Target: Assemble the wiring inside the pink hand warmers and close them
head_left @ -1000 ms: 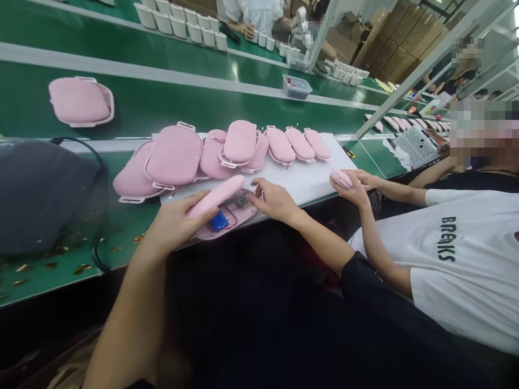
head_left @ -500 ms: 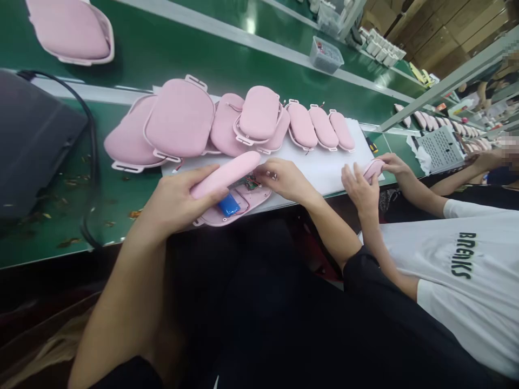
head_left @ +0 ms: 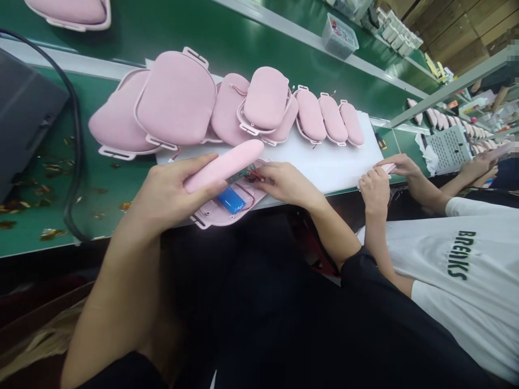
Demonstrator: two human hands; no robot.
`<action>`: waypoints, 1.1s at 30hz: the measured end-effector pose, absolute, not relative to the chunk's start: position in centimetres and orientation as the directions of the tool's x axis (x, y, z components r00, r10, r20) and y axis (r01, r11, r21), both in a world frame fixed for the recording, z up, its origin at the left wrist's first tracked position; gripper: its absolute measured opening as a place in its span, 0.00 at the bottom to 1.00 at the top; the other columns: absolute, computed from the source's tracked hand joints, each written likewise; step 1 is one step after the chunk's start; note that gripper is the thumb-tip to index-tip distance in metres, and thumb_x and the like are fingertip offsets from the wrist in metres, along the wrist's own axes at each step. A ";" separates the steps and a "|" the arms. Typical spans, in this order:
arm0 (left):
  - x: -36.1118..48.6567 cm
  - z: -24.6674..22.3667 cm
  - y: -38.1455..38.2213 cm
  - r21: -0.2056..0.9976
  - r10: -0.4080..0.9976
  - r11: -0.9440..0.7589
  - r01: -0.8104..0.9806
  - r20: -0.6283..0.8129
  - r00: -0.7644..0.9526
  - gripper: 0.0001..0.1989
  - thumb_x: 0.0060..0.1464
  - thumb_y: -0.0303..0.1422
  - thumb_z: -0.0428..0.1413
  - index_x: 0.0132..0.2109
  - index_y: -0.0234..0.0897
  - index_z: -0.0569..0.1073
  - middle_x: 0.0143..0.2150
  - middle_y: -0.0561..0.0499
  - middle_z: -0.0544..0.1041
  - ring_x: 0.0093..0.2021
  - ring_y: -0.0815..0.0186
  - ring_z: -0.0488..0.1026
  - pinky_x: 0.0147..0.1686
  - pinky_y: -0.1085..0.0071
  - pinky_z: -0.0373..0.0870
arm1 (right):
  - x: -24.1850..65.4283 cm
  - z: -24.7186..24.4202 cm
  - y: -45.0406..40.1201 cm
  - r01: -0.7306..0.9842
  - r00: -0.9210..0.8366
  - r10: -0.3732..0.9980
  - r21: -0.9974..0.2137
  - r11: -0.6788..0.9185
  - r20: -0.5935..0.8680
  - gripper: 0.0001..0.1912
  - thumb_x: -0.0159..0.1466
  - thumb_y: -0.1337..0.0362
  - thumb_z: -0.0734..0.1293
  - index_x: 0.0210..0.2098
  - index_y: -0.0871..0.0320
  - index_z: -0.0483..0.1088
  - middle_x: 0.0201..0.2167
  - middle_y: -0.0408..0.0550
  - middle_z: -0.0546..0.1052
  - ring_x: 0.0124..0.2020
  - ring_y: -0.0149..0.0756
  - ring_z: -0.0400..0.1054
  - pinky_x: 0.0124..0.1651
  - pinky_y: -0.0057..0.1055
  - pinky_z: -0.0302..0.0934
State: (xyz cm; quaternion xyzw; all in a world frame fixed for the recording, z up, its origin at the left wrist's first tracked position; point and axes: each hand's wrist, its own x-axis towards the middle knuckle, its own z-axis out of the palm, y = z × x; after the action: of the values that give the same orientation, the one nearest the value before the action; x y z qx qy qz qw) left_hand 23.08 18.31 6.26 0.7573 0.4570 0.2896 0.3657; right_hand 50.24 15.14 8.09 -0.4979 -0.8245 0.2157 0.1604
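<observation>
My left hand (head_left: 162, 189) grips a rounded pink shell (head_left: 224, 166), holding it tilted up on edge. Below it lies the matching pink half (head_left: 211, 213), its inner side facing up. A blue battery pack (head_left: 231, 200) sits in that lower half, with thin wires around it. Part of a green circuit board (head_left: 239, 174) shows between the two halves. My right hand (head_left: 286, 183) has its fingers pinched on a red wire (head_left: 253, 173) beside the board; the fingertips are partly hidden.
Several pink padded units (head_left: 178, 100) lie behind my hands on a white sheet (head_left: 324, 170). To the left are a dark grey box (head_left: 28, 119), a black cable (head_left: 75, 135) and scattered amber scraps. A co-worker's hands (head_left: 377, 186) hold a pink piece at right.
My view has shifted a little. The raised shell stays in my left hand, and red wire now shows at my right fingertips. The co-worker's near hand has closed more around its piece.
</observation>
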 end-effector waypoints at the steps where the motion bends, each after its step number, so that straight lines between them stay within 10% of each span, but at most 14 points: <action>1: 23.1 6.3 18.3 0.817 0.905 -0.316 0.482 0.108 0.411 0.41 0.56 0.69 0.54 0.64 0.48 0.81 0.58 0.52 0.83 0.57 0.46 0.82 0.61 0.56 0.78 | 50.2 8.2 15.2 0.770 -0.445 0.894 -0.486 0.414 0.057 0.13 0.73 0.67 0.65 0.49 0.61 0.81 0.45 0.53 0.83 0.46 0.41 0.76 0.50 0.34 0.67; 16: 23.5 6.4 18.2 0.850 0.904 -0.320 0.417 0.143 0.403 0.36 0.59 0.62 0.57 0.64 0.45 0.80 0.57 0.53 0.84 0.54 0.52 0.82 0.59 0.65 0.76 | 50.9 7.0 16.0 0.650 -0.506 0.765 -0.407 0.642 0.398 0.15 0.74 0.73 0.61 0.47 0.60 0.81 0.45 0.51 0.81 0.47 0.35 0.77 0.52 0.30 0.72; 33: 23.6 6.9 18.2 0.862 0.900 -0.312 0.399 0.135 0.413 0.34 0.58 0.59 0.57 0.64 0.49 0.81 0.56 0.54 0.85 0.55 0.53 0.82 0.58 0.66 0.77 | 49.8 8.0 16.7 0.797 -0.476 0.867 -0.345 0.496 0.147 0.18 0.73 0.70 0.59 0.46 0.57 0.82 0.48 0.51 0.83 0.49 0.41 0.77 0.51 0.34 0.71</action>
State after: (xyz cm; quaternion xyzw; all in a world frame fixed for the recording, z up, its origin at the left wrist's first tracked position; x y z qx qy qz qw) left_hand 23.58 18.23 6.88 0.7441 0.4367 0.3202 0.3912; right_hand 49.84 16.74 8.02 -0.4886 -0.8514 0.1152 0.1523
